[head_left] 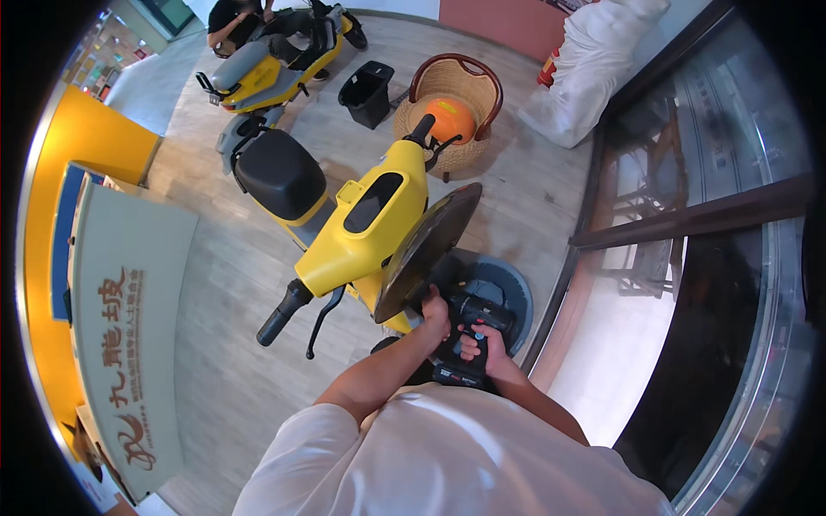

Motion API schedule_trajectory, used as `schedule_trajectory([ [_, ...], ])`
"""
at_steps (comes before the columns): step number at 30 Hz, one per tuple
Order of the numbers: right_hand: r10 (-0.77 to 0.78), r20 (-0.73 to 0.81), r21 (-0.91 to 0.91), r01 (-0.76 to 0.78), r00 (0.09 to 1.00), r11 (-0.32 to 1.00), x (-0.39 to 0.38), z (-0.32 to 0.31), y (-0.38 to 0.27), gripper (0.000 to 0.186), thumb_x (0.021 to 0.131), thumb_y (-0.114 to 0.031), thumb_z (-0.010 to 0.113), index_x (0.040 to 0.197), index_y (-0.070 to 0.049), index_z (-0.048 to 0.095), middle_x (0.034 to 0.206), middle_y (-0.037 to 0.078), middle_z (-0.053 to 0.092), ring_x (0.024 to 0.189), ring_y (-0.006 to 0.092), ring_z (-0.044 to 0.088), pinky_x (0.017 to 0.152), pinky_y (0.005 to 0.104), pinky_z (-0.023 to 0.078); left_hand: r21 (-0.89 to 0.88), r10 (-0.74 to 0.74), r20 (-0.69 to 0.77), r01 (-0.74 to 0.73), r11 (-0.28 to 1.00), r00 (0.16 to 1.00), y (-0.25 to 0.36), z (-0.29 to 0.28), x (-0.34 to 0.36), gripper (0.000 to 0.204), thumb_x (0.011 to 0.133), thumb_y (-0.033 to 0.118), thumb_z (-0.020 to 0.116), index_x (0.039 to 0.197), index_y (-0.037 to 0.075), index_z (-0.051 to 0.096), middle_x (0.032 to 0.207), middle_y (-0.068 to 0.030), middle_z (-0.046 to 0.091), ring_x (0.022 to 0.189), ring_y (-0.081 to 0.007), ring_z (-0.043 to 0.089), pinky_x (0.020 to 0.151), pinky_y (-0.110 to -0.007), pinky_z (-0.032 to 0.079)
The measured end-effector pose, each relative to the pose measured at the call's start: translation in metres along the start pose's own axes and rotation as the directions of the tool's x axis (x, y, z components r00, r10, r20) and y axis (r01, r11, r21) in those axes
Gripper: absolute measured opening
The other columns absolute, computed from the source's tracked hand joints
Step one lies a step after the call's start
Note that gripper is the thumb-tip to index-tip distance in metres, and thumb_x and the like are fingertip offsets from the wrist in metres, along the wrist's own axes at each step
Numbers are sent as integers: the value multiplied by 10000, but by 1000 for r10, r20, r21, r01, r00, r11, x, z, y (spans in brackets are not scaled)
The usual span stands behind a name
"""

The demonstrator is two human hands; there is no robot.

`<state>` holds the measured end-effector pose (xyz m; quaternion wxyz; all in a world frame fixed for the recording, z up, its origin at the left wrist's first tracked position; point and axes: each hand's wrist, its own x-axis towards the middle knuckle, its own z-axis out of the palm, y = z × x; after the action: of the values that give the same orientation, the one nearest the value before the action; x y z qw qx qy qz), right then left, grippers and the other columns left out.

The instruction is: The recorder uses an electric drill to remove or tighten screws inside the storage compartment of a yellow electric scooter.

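A yellow electric scooter (pixel 361 224) stands before me, its handlebar running from lower left to upper right. At its front is a dark, oval, shiny panel (pixel 434 245). My left hand (pixel 436 316) is at the lower edge of this panel; its fingertips are hidden, so I cannot tell whether they grip anything. Wrapped round the handle of a black cordless drill (pixel 483 311) is my right hand (pixel 483 346), just right of the left one. The drill's battery (pixel 456 376) shows below, close to my white shirt.
Beyond the drill is a round grey-blue tub-like object (pixel 520 288). Farther off stand a wicker chair (pixel 413 116) holding an orange helmet (pixel 449 119), a black bin (pixel 366 95) and another yellow scooter (pixel 267 82) with a person (pixel 231 26) crouching. Glass doors (pixel 688 224) border my right, a counter (pixel 138 327) my left.
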<state>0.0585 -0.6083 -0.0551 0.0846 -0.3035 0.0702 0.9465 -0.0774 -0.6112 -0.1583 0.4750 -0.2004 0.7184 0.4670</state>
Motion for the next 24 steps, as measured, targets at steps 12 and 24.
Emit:
schedule_trajectory([
  [12,-48,-55,-33,46,997,998,-2,4,5,204,839,-228,480,921,-44,512,584,15,417,437,118,389,480,282,357,-424,48,88,-6,906,995,-3,2,10,331,926,336,451,1021,33,544,854,-74,595,690,-201,574,605,-352,472],
  [24,-70,-62,-38,68,996,997,-3,-4,3,209,833,-226,486,922,-38,512,582,21,426,429,122,397,477,284,365,-260,-97,-17,89,962,995,18,4,-9,529,902,426,469,1151,-36,533,1145,-141,569,1005,-224,551,849,-345,429],
])
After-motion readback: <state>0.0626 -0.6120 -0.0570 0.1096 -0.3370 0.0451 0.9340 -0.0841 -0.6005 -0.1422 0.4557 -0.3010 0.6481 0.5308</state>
